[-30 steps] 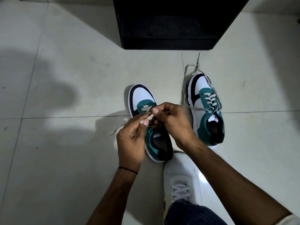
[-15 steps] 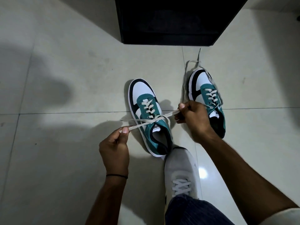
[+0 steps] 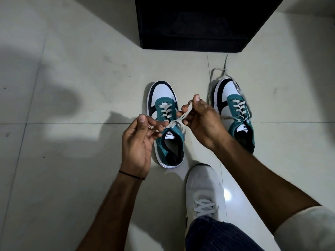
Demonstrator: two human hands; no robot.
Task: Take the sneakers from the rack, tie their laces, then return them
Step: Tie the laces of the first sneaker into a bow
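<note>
Two teal, white and black sneakers stand on the tiled floor, toes pointing away from me. The left sneaker (image 3: 163, 98) lies under my hands, with a first knot crossed over its tongue. My left hand (image 3: 139, 140) pinches one end of its pale lace (image 3: 178, 120). My right hand (image 3: 201, 120) holds the other end, folded between thumb and fingers. The right sneaker (image 3: 233, 105) stands beside it, its laces loose and trailing on the floor past the toe.
A black rack (image 3: 195, 24) stands on the floor just beyond the sneakers. My own white shoe (image 3: 203, 192) and dark trouser leg (image 3: 217, 234) are planted right behind the left sneaker. Pale floor tiles (image 3: 72, 178) spread to the left and right.
The hands pulled the lace ends wide apart, tightening a knot on the left sneaker, then came back together above its tongue. The right hand now holds its end folded.
</note>
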